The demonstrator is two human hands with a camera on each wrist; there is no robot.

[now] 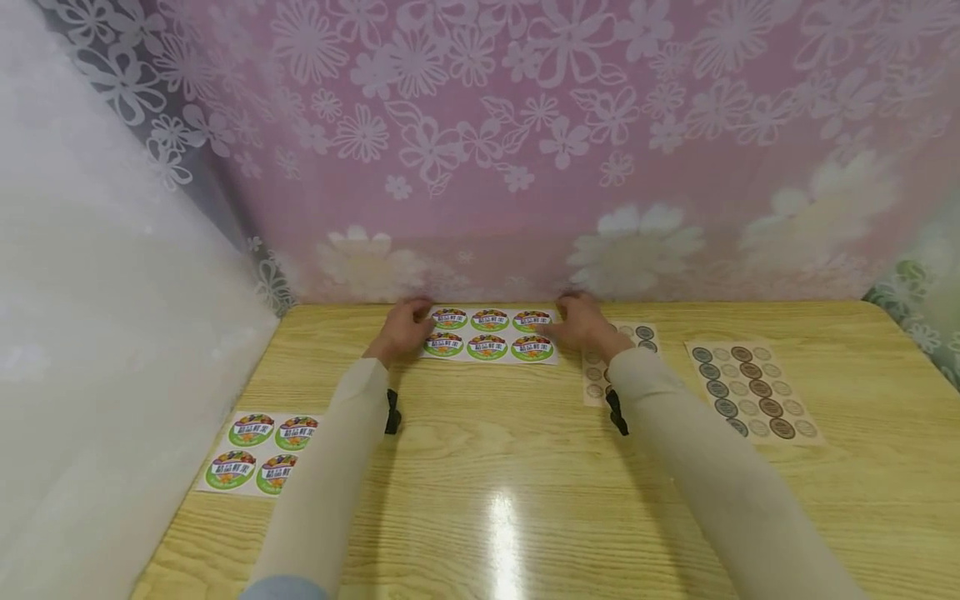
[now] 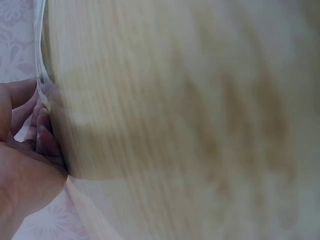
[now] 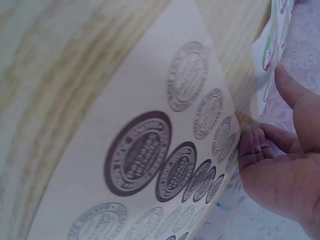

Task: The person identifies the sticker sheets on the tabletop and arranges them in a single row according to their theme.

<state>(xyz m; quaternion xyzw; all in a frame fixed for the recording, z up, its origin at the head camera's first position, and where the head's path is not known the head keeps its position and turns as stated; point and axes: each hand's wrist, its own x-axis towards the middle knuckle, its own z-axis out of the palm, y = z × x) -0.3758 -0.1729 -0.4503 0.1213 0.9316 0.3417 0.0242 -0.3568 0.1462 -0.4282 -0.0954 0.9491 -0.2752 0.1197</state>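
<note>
- Left hand [image 1: 402, 329] pinches the left edge of a white rectangular sheet of six round, colourful fruit-picture stickers [image 1: 488, 335], thumb and fingertip meeting at its border.
- At the opposite edge, the right hand [image 1: 583, 323] lays its thumb on the sheet's face, the index finger apart from the thumb and the other fingers loosely bent.
- So the sheet lies between the two hands, at the far edge of the yellowish wood-grain table [image 1: 480, 450], two rows of three stickers showing.
- Just beside the right hand, partly under the wrist, lies a tan paper sheet of small round seals [image 1: 595, 373]; a second, brown-and-grey-dotted tan sheet [image 1: 753, 392] is farther right.
- Near the left forearm, which partly covers it, rests another white fruit-sticker sheet [image 1: 258, 454].
- Behind the table hangs a pink cloth with white flowers [image 1: 487, 200].
</note>
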